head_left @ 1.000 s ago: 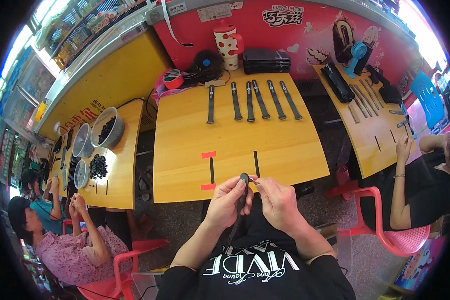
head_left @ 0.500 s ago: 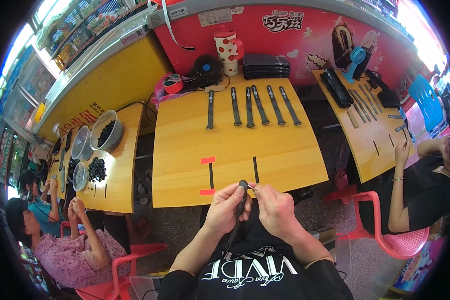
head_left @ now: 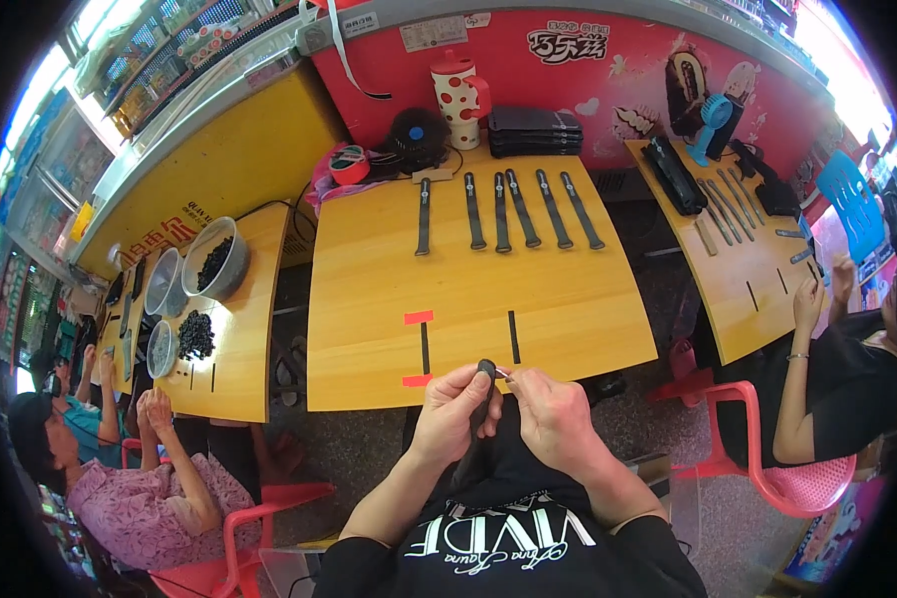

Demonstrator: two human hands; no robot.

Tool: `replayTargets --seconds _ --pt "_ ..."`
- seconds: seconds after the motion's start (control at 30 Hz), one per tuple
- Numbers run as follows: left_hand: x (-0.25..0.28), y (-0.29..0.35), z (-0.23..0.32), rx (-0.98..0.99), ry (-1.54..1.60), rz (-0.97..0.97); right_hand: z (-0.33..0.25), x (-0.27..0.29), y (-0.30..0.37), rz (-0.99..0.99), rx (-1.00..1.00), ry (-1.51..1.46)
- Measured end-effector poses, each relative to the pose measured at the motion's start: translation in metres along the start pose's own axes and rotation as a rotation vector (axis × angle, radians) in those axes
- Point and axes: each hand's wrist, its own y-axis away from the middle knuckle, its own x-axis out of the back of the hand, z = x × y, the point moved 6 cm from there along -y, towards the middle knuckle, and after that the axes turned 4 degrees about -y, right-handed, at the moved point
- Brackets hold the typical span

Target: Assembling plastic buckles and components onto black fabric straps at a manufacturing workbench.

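Note:
My left hand [head_left: 447, 417] is closed around a dark strap [head_left: 485, 369], whose rounded end sticks up past the thumb; its lower part hangs against my black shirt. Beside it, my right hand [head_left: 556, 419] pinches a thin metal tool [head_left: 504, 374], with its tip close to the strap's end. Whether the tip touches or enters the strap is too small to tell. Both hands are just off the near edge of the wooden table [head_left: 369, 284]. Farther back on it lies a row of similar dark straps [head_left: 501, 214], one [head_left: 424, 219] set apart at the left.
Red tape [head_left: 419, 318] and black strips [head_left: 514, 337] mark the table's near part. At its back are a dotted mug [head_left: 455, 105], a stack of black pouches [head_left: 535, 132] and a tape roll [head_left: 349, 164]. Tubs [head_left: 224, 284] stand on the left table; people sit both sides.
My hands stay almost in place, still holding the strap and the tool. The view has shifted slightly. At the right table, the seated person's other hand has come up.

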Motion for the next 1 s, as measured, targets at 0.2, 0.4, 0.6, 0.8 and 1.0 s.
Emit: replayTargets --seconds 0.2,0.4,0.6,0.8,1.0 --pt "0.010 0.004 0.014 -0.135 -0.341 0.067 0.006 0.000 -0.002 -0.161 -0.044 -0.052" --pt "0.013 -0.001 0.017 -0.097 -0.452 -0.022 0.002 -0.001 0.001 -0.255 0.029 0.044" --pt "0.007 0.004 0.027 -0.303 -0.604 0.027 0.000 -0.002 0.000 -0.209 0.031 0.092" --pt "0.016 -0.002 0.022 -0.221 -0.533 -0.060 0.009 -0.006 -0.001 -0.265 0.047 -0.122" --pt "0.007 0.003 0.037 -0.522 -0.874 0.015 -0.001 -0.011 0.004 -0.179 0.071 0.116"
